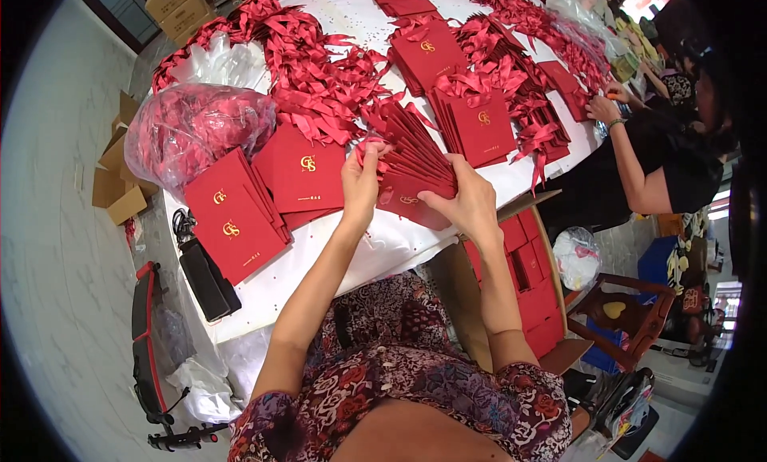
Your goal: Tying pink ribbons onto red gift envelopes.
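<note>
A fanned stack of flat red paper bags [414, 154] is between my two hands, over the near edge of the table. My left hand [363, 182] is closed at the stack's left edge, where pinkish-red ribbon shows by the fingertips. On the right edge, my right hand [471, 198] grips the stack, its thumb lying across the front face with a gold emblem. To the left lie more flat red bags [300, 174] and another overlapping pile [232, 230]. Just right of my hands rests a further stack of red bags [483, 130] with ribbons.
A heap of red ribbons [311, 79] and a clear plastic bag of red material [200, 130] lie on the white-covered table [375, 258]. An open carton of red bags [527, 278] stands below right. A black case [208, 278] sits front left. A co-worker [655, 158] works at right.
</note>
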The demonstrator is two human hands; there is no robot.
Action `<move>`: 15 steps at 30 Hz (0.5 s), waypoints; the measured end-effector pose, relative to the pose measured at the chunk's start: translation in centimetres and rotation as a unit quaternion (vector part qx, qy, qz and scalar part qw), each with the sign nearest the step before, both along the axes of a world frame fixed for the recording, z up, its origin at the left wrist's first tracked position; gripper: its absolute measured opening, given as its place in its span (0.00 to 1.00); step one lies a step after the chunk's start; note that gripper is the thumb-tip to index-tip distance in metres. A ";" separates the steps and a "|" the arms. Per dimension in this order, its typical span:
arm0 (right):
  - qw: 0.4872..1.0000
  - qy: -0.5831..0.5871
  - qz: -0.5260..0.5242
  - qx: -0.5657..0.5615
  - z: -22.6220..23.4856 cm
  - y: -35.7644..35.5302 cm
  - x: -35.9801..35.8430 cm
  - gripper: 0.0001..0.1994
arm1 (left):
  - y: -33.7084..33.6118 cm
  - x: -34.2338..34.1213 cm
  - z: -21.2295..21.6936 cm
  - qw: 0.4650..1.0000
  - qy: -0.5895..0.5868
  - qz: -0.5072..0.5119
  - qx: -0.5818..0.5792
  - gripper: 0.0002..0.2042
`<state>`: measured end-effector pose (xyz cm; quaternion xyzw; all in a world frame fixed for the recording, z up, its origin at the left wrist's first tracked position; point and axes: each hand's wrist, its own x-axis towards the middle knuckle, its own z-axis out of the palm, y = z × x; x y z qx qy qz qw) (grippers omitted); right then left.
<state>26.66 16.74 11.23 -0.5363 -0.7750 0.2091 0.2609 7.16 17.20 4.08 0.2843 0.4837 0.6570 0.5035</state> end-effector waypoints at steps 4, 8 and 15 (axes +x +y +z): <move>0.999 0.026 -0.020 0.013 -0.8 0.1 0.2 0.27 | 0.5 -1.6 0.9 0.931 0.339 0.115 0.066 0.10; 0.998 0.050 -0.012 0.024 -0.6 -0.1 1.0 0.22 | 1.5 -2.8 3.2 0.910 0.408 0.051 0.059 0.16; 0.998 0.056 0.026 -0.021 -0.4 -0.7 2.0 0.25 | 2.1 -2.4 1.8 0.957 0.221 -0.184 0.032 0.24</move>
